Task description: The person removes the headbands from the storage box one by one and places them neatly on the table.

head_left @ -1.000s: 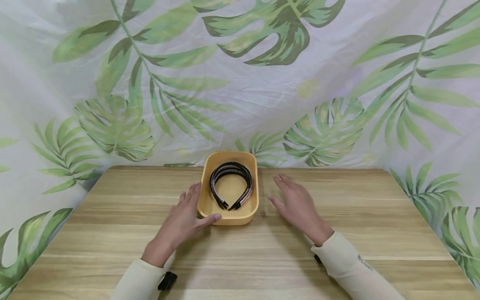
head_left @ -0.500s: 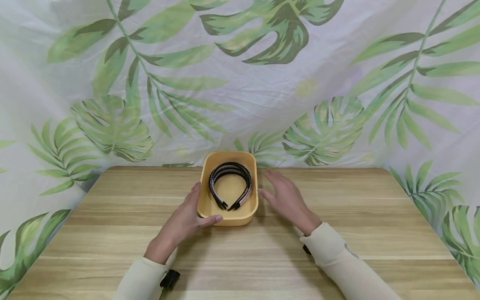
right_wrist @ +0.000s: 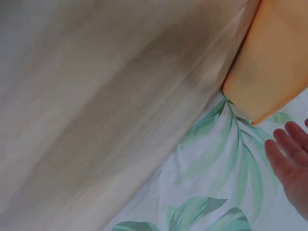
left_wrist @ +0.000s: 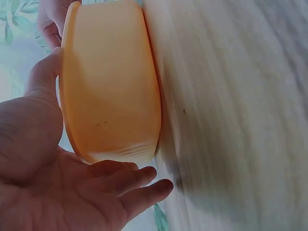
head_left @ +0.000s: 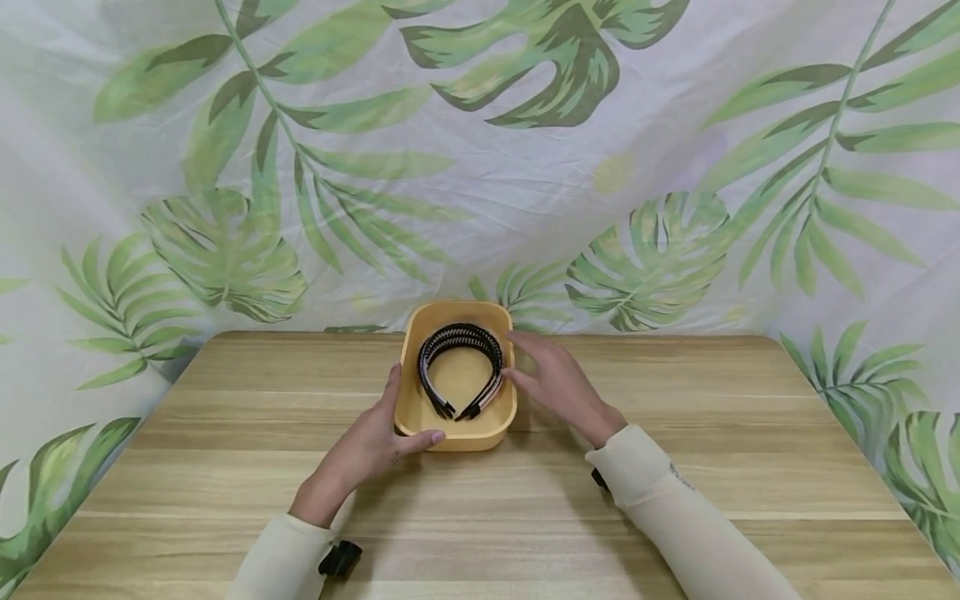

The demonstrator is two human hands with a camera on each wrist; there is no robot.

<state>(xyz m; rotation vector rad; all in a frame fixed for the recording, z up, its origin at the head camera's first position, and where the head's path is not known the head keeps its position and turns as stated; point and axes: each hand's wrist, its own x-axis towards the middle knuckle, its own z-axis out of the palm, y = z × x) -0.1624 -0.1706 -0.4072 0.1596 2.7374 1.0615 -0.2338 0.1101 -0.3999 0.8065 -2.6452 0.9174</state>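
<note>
A yellow oblong box (head_left: pixel 468 443) stands on the table. Inside lie several black headbands (head_left: pixel 461 332) nested together, with pale pink and grey edges and their ends toward me. My left hand (head_left: pixel 367 442) rests at the box's near left corner, thumb on the front rim, fingers along the left side. In the left wrist view those fingers (left_wrist: pixel 144 190) look nearly straight. My right hand (head_left: pixel 558 383) reaches over the box's right rim, its fingertips close to the headbands; contact cannot be told. The right wrist view shows its fingers (right_wrist: pixel 284 149) extended and apart from one another.
The wood-grain table (head_left: pixel 675 400) extends to both sides of the box. Directly behind its far edge hangs a white cloth (head_left: pixel 510 208) printed with green leaves. Both sleeves carry a small black device (head_left: pixel 340 559) near the cuff.
My right hand has moved left from the bare table to the box's right rim. My left fingers have drawn closer together along the side. Box and headbands have not moved.
</note>
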